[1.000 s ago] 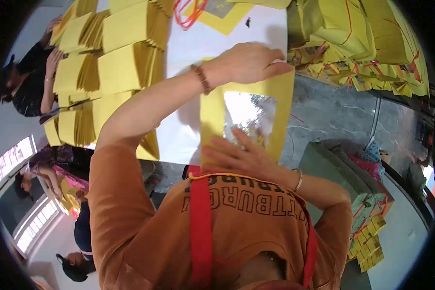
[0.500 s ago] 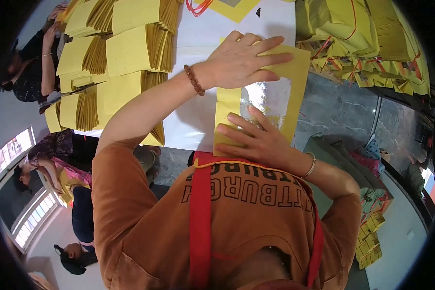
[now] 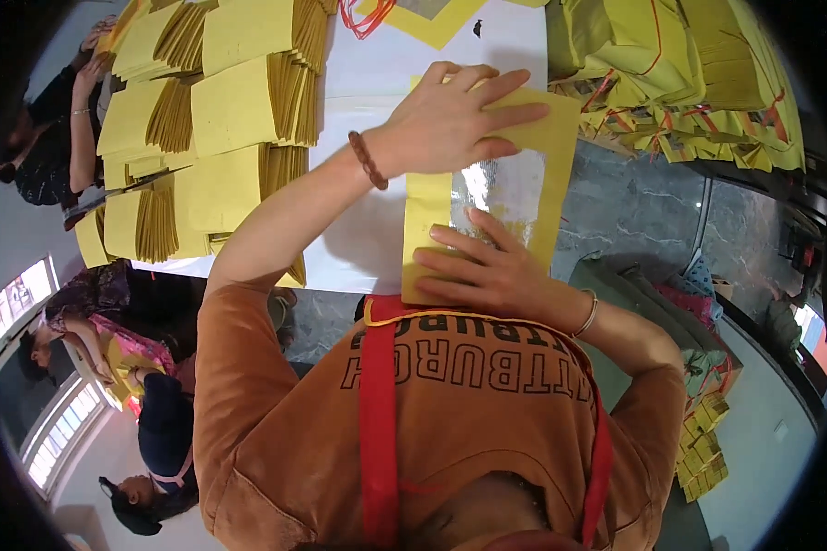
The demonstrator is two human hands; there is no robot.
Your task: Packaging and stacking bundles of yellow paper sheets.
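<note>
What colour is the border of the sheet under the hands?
The border is yellow; it shows best in the head view, the only one here.

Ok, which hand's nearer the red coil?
Left hand: on the yellow sheet, far end, below and right of the red coil. Right hand: sheet's near end, farther away.

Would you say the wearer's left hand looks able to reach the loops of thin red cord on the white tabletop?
Probably yes: the left hand lies spread on the yellow rectangular paper sheet, gripping nothing, and only white tabletop shows between it and the thin red cord, though some stretching may be needed.
</note>
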